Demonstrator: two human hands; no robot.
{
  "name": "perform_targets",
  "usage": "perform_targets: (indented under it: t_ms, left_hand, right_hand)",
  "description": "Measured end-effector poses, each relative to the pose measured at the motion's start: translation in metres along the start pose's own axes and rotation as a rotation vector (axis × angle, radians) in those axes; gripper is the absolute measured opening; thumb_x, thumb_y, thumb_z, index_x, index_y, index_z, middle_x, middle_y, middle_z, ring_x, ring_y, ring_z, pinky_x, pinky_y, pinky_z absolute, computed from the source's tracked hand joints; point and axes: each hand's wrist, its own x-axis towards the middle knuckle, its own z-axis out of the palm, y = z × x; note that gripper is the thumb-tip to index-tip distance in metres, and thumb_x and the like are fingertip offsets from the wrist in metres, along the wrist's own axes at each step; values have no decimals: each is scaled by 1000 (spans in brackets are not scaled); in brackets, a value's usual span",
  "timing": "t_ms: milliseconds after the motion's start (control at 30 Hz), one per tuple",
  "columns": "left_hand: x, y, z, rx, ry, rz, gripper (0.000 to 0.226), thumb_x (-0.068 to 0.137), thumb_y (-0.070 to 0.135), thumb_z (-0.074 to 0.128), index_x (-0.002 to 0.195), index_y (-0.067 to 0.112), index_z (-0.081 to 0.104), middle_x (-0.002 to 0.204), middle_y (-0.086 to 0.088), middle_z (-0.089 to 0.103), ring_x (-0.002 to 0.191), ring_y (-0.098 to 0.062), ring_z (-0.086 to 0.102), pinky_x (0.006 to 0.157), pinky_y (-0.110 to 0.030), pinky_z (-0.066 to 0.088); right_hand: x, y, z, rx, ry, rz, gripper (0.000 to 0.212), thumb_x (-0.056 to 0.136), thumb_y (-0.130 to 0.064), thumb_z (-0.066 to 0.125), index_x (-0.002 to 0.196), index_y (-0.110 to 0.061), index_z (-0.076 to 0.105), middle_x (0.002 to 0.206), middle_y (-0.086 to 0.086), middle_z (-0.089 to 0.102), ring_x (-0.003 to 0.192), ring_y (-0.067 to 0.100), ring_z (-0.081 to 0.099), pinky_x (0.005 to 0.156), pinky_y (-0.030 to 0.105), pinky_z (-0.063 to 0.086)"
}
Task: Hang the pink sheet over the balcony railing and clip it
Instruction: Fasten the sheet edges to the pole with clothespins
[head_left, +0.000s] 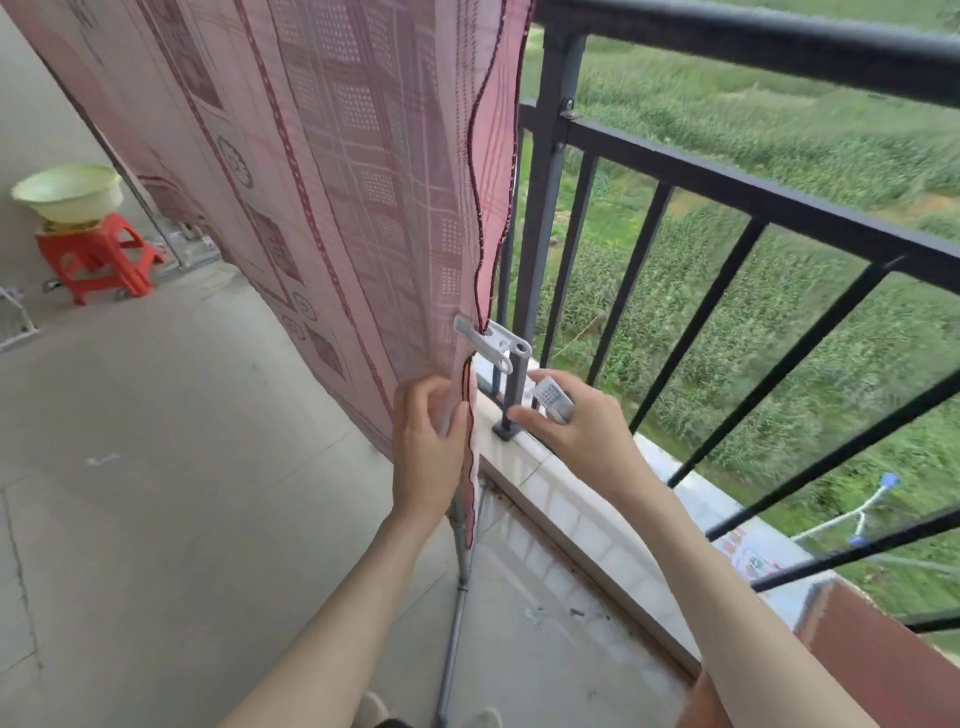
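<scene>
While the left hand (428, 441) is pinching the sheet (322, 171) edge, the right hand (576, 423) is gripping a clip (553, 397) beside the post (519, 382). Hanging lengthwise down the railing (748, 57), the sheet is already wearing another clip (491, 345); open floor (156, 467) is lying leftward.

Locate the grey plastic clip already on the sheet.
Centre of the head view: grey plastic clip grips the pink patterned sheet edge, just above the left hand.
</scene>
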Motion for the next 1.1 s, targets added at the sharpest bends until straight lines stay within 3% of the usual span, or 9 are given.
perform_targets:
  t_ms: [167, 267, 433, 500, 600, 700, 833, 967, 1100]
  left_hand:
    - [-35, -64, 5, 153, -226, -198, 28, 83, 4, 62, 109, 8, 53, 101, 3, 45, 97, -21, 51, 87, -36, 46]
    - [-51, -95, 10, 241, -413, -321, 34, 85, 5, 58, 118, 7, 50, 107, 0, 45, 107, -24, 50, 92, -36, 43]
    - [-64, -124, 24, 353, -584, -428, 51, 86, 10, 59, 133, 3, 39, 129, -15, 48, 116, -27, 49, 98, -36, 40]
    - [-63, -129, 35, 341, -603, -451, 56, 86, 11, 59, 136, 6, 35, 131, -12, 47, 115, -24, 50, 98, -34, 40]
    - [-57, -141, 54, 280, -597, -448, 48, 83, 6, 62, 127, 9, 41, 128, -9, 50, 114, -23, 51, 92, -33, 44]
    - [-56, -147, 65, 218, -518, -476, 35, 83, 1, 61, 107, 17, 43, 118, -7, 58, 109, -23, 56, 82, -24, 42]
    - [-47, -147, 61, 310, -435, -330, 18, 82, 3, 64, 99, 2, 56, 92, -12, 69, 80, -21, 61, 60, -9, 36]
    - [-44, -159, 48, 413, -469, -246, 9, 87, 3, 56, 82, 4, 64, 78, -13, 67, 76, -32, 59, 58, -22, 28]
    - [-52, -161, 48, 415, -406, -314, 16, 88, 6, 56, 85, -9, 62, 87, -22, 67, 77, -28, 58, 61, -19, 27]
  right_hand:
    - [-16, 87, 50, -104, -126, 267, 15, 87, -29, 62, 92, -15, 60, 81, 3, 60, 75, 19, 53, 61, 28, 31]
    - [-24, 121, 82, -77, -161, 394, 28, 88, -28, 57, 65, -28, 41, 64, -7, 47, 73, 21, 47, 58, 33, 27]
    - [-29, 149, 116, 8, -206, 487, 21, 88, -22, 54, 68, -20, 49, 78, 8, 57, 78, 27, 49, 60, 32, 26]
    - [-26, 160, 126, 30, -213, 475, 8, 87, -20, 57, 91, -15, 63, 98, 15, 65, 94, 32, 56, 71, 32, 36]
    - [-14, 177, 145, 67, -175, 457, 35, 86, -16, 59, 122, -15, 58, 118, 10, 64, 111, 27, 55, 81, 28, 37]
    - [0, 189, 161, 65, -177, 381, 24, 84, -22, 60, 107, -28, 65, 102, 2, 70, 97, 24, 61, 67, 28, 39]
    - [11, 194, 179, -46, -257, 293, 4, 83, -25, 59, 81, -22, 59, 83, 6, 62, 87, 33, 60, 64, 36, 43]
    - [15, 195, 191, -29, -259, 276, 14, 86, -20, 58, 95, -12, 64, 93, 14, 56, 90, 36, 57, 70, 37, 40]
    - [13, 199, 192, 18, -231, 290, 7, 82, -16, 62, 84, -10, 58, 89, 11, 52, 87, 35, 56, 68, 36, 38]
